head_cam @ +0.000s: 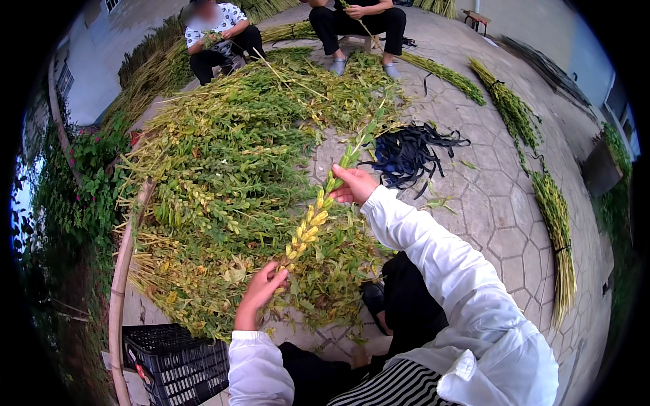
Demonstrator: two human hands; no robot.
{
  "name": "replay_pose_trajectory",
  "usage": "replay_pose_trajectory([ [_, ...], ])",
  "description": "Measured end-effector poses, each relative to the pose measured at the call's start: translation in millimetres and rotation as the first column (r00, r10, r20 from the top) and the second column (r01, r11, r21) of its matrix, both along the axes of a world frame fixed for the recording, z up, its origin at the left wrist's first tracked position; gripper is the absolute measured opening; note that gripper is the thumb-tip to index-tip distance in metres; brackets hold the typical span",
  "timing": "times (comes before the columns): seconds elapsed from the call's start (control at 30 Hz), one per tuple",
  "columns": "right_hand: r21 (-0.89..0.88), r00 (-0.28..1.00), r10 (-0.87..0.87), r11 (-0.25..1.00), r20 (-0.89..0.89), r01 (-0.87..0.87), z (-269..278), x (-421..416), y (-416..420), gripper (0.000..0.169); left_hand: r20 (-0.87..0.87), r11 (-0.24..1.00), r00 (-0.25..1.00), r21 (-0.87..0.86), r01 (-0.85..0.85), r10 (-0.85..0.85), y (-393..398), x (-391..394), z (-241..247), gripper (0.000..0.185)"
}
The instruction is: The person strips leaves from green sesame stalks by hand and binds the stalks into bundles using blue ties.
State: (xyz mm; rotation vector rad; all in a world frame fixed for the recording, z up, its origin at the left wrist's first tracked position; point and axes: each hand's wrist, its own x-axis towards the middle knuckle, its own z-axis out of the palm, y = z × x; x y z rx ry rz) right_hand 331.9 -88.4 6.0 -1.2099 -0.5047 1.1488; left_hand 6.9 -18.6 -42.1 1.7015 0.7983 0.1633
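A sesame stalk (310,223) runs slantwise between my two hands in front of me. Its pods are yellow toward the lower end and green toward the tip. My left hand (261,294) grips the yellow end, with the thumb lying along the stem. Farther up, the fingers of my right hand (356,185) are closed around the green part. Beneath the stalk spreads a wide heap of cut sesame plants (238,147), mixed with loose green and yellowed leaves (325,274).
Dark cloth strips (406,152) lie tangled on the stone paving (487,208). Tied sesame bundles (556,238) rest at right. A black plastic crate (177,360) and wooden pole (122,274) stand at left. Two seated people (221,38) (358,23) hold stalks across the heap.
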Motion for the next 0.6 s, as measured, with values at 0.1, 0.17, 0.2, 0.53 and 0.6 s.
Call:
replay_pose_trajectory([
  [0.1,-0.011,0.997,0.079,0.997,0.020,-0.079,-3.5,-8.1,5.0,0.052,-0.065,0.999,0.998,0.043,0.018,-0.015,-0.3,7.0,-6.1,0.036],
  [0.17,-0.036,0.987,0.139,0.990,0.079,-0.136,-3.6,-13.0,6.8,0.054,-0.087,0.997,0.996,0.076,0.006,0.001,2.9,15.4,-9.3,0.036],
  [0.2,-0.055,0.983,0.158,0.987,0.093,-0.154,-3.6,-14.8,6.5,0.057,-0.108,1.000,0.994,0.014,-0.022,0.023,-0.6,16.4,-11.6,0.036],
  [0.53,0.104,0.946,0.072,0.988,0.317,-0.110,2.5,15.8,-4.2,0.066,0.071,0.978,0.987,-0.163,-0.129,0.142,-5.6,-0.3,-30.3,0.039],
  [0.6,0.176,0.932,-0.133,0.981,0.336,0.077,2.2,32.5,-7.8,0.060,0.049,0.972,0.981,-0.155,-0.179,0.189,-3.8,-7.5,-30.4,0.034],
])
